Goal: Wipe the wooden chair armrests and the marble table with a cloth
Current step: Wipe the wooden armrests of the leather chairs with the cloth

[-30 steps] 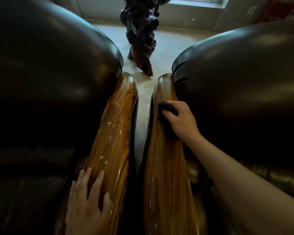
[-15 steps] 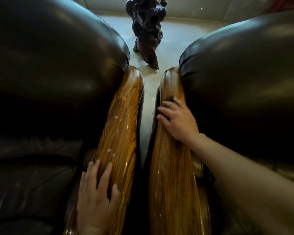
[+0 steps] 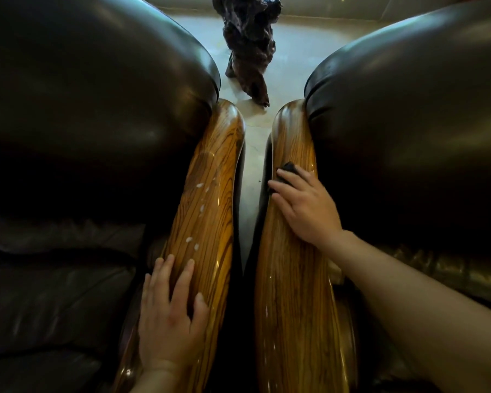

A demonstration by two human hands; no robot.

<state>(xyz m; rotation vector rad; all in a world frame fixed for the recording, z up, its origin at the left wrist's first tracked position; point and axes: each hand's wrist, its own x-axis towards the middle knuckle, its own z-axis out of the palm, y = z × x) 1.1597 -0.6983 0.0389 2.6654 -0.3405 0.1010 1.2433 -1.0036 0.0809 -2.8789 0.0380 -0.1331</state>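
Two glossy striped wooden armrests run side by side with a narrow gap between them. My right hand [image 3: 305,204] presses a small black cloth [image 3: 287,173] onto the middle of the right armrest [image 3: 292,307]; only the cloth's far end shows past my fingers. My left hand [image 3: 169,313] lies flat, fingers spread, on the near part of the left armrest [image 3: 210,205], holding nothing. Several small white spots dot the left armrest beyond my fingertips. No marble table is in view.
Dark leather chair cushions bulge on the left [image 3: 82,95] and right [image 3: 408,109] of the armrests. A dark gnarled wooden sculpture [image 3: 250,49] stands on the pale floor [image 3: 295,43] beyond the gap.
My right hand slid the cloth toward me along the right armrest, and the cloth's tip shows again. My left hand stays on the left armrest. The view tilted further down.
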